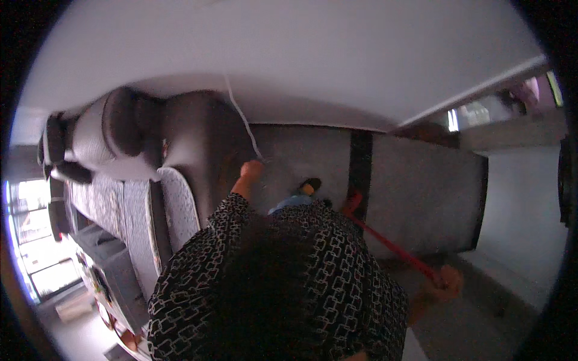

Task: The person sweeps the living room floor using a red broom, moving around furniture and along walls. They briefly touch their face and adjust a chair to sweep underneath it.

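Your right hand (442, 286) is low on the right, fingers wrapped tight round the near end of a red handle (394, 246). The handle runs up and left from your fist. Its far end, a red head (352, 204), sits on the grey floor (415, 186) just right of your foot in a dark slipper (310, 185). It's too blurred to say whether that's a mop or a broom.

Your left hand (251, 170) is stretched far out, at the lower end of a thin white cord (241, 117) that hangs down the white wall (313, 66). The fingers look curled, but you can't tell whether they actually grip the cord or only touch it.

Progress, as a judgement only:
- Done: the red tool is in hand and its head is down on the floor, between you and the wall.
- No dirt, wet streak or pile shows on the floor, so you can't tell what's been gone over and what's left.
- The cord's top end is out of sight, so nothing shows of what it's fixed to.

A dark grey sofa (198, 144) stands left of your left hand, close to it. Patterned cushions (174, 207) lie nearer and further left. A dark strip (360, 162) crosses the floor right of the tool head.
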Motion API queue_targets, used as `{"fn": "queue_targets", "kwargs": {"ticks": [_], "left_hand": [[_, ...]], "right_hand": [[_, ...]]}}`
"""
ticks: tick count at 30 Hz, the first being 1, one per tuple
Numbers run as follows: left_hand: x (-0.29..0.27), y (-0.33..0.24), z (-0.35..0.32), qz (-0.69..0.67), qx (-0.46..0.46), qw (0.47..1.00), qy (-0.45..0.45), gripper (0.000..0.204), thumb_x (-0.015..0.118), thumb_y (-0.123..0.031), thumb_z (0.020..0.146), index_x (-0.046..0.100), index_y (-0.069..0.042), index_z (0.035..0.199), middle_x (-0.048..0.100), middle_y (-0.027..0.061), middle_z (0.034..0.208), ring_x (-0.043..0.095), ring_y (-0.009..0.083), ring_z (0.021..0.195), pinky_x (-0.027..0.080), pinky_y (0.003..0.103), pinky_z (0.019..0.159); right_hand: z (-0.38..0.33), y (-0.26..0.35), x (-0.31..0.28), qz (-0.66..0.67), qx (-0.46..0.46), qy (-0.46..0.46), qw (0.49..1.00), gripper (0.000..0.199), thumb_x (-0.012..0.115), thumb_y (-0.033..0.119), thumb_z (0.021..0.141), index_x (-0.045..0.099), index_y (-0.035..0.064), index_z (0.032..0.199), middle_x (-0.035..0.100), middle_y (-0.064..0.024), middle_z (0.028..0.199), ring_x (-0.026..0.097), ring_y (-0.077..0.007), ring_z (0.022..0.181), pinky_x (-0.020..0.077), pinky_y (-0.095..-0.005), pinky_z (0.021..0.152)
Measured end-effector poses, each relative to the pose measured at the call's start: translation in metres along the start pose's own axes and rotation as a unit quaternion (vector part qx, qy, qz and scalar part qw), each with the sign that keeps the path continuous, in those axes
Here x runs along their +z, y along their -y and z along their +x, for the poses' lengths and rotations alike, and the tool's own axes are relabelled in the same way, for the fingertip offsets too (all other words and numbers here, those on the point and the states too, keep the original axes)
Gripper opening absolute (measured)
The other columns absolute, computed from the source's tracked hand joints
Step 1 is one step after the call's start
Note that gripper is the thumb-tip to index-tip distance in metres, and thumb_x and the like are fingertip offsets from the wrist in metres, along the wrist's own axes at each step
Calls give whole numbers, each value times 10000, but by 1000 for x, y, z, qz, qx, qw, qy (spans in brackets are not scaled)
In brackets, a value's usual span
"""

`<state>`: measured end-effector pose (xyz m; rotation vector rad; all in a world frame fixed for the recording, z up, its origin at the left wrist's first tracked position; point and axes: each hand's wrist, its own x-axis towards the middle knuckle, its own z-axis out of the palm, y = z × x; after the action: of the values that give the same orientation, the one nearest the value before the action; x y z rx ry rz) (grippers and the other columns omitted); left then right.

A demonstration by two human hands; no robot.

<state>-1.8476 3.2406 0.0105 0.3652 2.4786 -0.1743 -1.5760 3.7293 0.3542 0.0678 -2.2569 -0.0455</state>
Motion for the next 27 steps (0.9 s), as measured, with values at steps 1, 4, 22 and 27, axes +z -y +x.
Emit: {"fn": "queue_targets", "kwargs": {"ticks": [1, 4, 22, 27], "left_hand": [[18, 4, -9, -5, 0, 1000, -4, 209, 572, -258, 751, 672, -110, 860, 639, 65, 961, 587, 285, 964, 498, 406, 724], [59, 9, -24, -181, -55, 981, -36, 251, 619, -234, 720, 611, -92, 927, 588, 95, 1023, 566, 295, 994, 492, 422, 732], [-237, -26, -30, -753, 54, 613, -232, 591, 630, -204, 791, 355, -137, 1309, 432, 87, 1281, 420, 259, 1171, 362, 418, 913], [-205, -32, 47, -752, -65, 627, -194, 467, 642, -261, 777, 459, -86, 1170, 505, 68, 1121, 477, 237, 1028, 388, 425, 854]], "right_hand": [[21, 11, 3, 13, 7, 12, 1000, 228, 370, 171, 922, 499, -9, 975, 501, -65, 604, 469, -207, 518, 457, -376, 593], [44, 20, -4, 126, 75, 75, 986, 229, 365, 151, 909, 526, 17, 816, 451, -54, 569, 426, -198, 495, 437, -346, 559], [-55, -4, -22, 407, 479, -144, 765, 134, 533, 145, 814, 552, 64, 709, 532, -43, 604, 455, -121, 422, 427, -306, 387], [-51, 14, -49, 412, 491, -229, 733, 117, 564, 134, 799, 548, 42, 727, 508, -29, 579, 453, -114, 425, 420, -289, 409]]}}
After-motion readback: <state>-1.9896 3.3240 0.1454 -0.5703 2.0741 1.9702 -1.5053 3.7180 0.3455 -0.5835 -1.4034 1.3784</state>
